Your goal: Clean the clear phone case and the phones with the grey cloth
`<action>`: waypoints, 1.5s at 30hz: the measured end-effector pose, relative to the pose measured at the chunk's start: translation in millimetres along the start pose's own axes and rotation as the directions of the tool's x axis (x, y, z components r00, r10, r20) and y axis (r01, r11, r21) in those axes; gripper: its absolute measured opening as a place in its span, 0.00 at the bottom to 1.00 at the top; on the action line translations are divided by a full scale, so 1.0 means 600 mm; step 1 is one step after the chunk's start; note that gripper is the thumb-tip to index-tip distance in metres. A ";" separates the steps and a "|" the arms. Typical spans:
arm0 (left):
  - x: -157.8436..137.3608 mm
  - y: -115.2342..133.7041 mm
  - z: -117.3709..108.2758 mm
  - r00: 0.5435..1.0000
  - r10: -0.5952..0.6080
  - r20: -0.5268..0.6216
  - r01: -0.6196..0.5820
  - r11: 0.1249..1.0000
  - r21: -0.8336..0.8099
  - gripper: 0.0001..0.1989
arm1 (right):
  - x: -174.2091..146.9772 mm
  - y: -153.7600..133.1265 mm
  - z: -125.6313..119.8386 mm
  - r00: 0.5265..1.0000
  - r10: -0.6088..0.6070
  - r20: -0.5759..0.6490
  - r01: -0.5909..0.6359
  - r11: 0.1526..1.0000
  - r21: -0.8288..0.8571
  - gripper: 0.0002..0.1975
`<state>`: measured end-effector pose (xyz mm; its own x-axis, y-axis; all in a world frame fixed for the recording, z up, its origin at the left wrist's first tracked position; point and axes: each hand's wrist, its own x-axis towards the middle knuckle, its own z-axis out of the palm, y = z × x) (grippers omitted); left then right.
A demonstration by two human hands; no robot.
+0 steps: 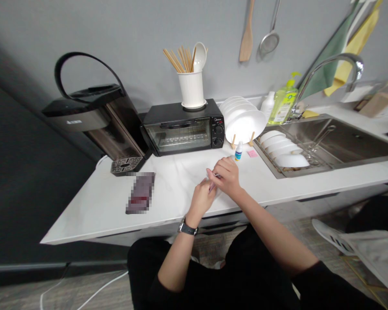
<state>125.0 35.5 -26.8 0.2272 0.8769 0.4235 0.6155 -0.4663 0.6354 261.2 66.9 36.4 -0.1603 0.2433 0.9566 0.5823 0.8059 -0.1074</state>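
Note:
My left hand [203, 199], with a dark-strapped watch [188, 227] on its wrist, is held over the front of the white counter [174, 181]. Its fingers look curled, and what they hold, if anything, is hidden. My right hand [226, 174] is closed just above and to the right of it, gripping a thin purplish stick-like tool [211, 186] that slants down to the back of my left hand. The tool's exact kind is too small to tell. Just behind my right hand stands a small white-capped bottle [238, 152] with a blue label, beside a pink paper slip [252, 153].
A black toaster oven [184, 131] carries a white utensil holder [192, 88]. To the left are a water dispenser [100, 125] and a blurred-out dark flat object [142, 191]. White plates [245, 122], a sink [349, 137] with bowls [284, 148], and green soap [283, 103] occupy the right.

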 end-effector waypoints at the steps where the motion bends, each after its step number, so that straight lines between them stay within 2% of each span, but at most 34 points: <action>1: 0.001 0.003 -0.004 0.999 0.040 -0.010 -0.040 0.999 -0.032 0.10 | -0.003 0.000 -0.008 0.998 0.060 -0.035 -0.059 0.998 0.037 0.20; 3: 0.001 0.010 -0.016 0.991 0.116 -0.074 -0.123 0.987 -0.101 0.15 | -0.013 -0.001 -0.024 0.977 0.200 -0.076 -0.192 0.977 0.097 0.19; 5: -0.003 0.017 -0.031 0.976 0.151 -0.154 -0.171 0.978 -0.121 0.19 | -0.027 0.000 -0.037 0.935 0.349 -0.065 -0.339 0.932 0.127 0.18; 7: -0.010 0.021 -0.046 0.974 0.144 -0.177 -0.155 0.987 -0.050 0.22 | -0.046 0.003 -0.045 0.888 0.460 0.020 -0.458 0.880 0.124 0.18; 9: -0.021 0.021 -0.055 0.981 0.128 -0.142 -0.120 0.991 0.065 0.24 | -0.068 0.005 -0.045 0.851 0.503 0.152 -0.519 0.850 0.092 0.18; 13: -0.044 0.004 -0.052 0.995 0.099 -0.027 -0.091 0.970 0.224 0.28 | -0.109 0.003 -0.033 0.779 0.484 0.399 -0.520 0.854 -0.021 0.20; 16: -0.052 -0.009 -0.047 0.994 0.097 0.048 -0.105 0.969 0.223 0.25 | -0.124 -0.002 -0.032 0.745 0.453 0.490 -0.465 0.879 -0.104 0.20; 18: -0.053 -0.012 -0.049 0.986 0.113 0.120 -0.135 0.972 0.191 0.28 | -0.127 -0.004 -0.037 0.739 0.406 0.537 -0.382 0.910 -0.162 0.19; 21: -0.052 -0.009 -0.052 0.976 0.124 0.180 -0.154 0.974 0.164 0.34 | -0.126 -0.011 -0.046 0.744 0.370 0.556 -0.269 0.928 -0.257 0.20; 25: -0.051 -0.008 -0.049 0.988 0.082 0.129 -0.104 0.979 0.177 0.34 | -0.129 -0.043 -0.045 0.747 0.464 0.476 -0.322 0.879 -0.351 0.21; 27: -0.052 -0.014 -0.046 0.991 0.067 0.115 -0.085 0.983 0.162 0.38 | -0.132 -0.065 -0.045 0.738 0.419 0.529 -0.324 0.908 -0.267 0.23; 29: -0.053 -0.019 -0.046 0.991 0.055 0.119 -0.070 0.990 0.122 0.44 | -0.133 -0.078 -0.051 0.720 0.304 0.624 -0.301 0.947 -0.114 0.24; 32: -0.053 -0.022 -0.047 0.993 0.028 0.113 -0.036 0.997 0.065 0.50 | -0.131 -0.066 -0.073 0.692 0.173 0.701 -0.298 0.953 0.059 0.22; 35: -0.051 -0.017 -0.048 0.996 -0.001 0.086 0.000 1.000 0.013 0.55 | -0.128 -0.041 -0.087 0.692 0.286 0.663 -0.330 0.942 -0.062 0.20; 37: -0.050 -0.013 -0.049 0.996 -0.007 0.086 0.009 1.000 -0.021 0.55 | -0.123 -0.044 -0.078 0.686 0.363 0.631 -0.342 0.926 -0.160 0.22; 39: -0.051 -0.011 -0.052 0.994 0.009 0.107 -0.005 0.999 -0.042 0.52 | -0.117 -0.063 -0.061 0.677 0.316 0.665 -0.337 0.936 -0.101 0.23; 42: -0.054 -0.012 -0.056 0.991 0.022 0.130 -0.018 0.999 -0.035 0.49 | -0.110 -0.081 -0.049 0.642 0.144 0.753 -0.346 0.931 0.117 0.19; 43: -0.055 -0.012 -0.056 0.991 0.016 0.130 -0.012 1.000 -0.027 0.50 | -0.109 -0.077 -0.054 0.635 0.123 0.763 -0.362 0.920 0.153 0.18; 45: -0.054 -0.012 -0.055 0.993 -0.009 0.116 0.011 1.000 -0.019 0.52 | -0.112 -0.054 -0.072 0.632 0.166 0.757 -0.390 0.912 0.127 0.18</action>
<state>88.4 6.5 -24.1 0.3077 0.8885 0.3404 0.6038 -0.4589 0.6518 287.4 1.0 -12.7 -0.6082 0.6958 0.3822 0.4924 0.7083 -0.5059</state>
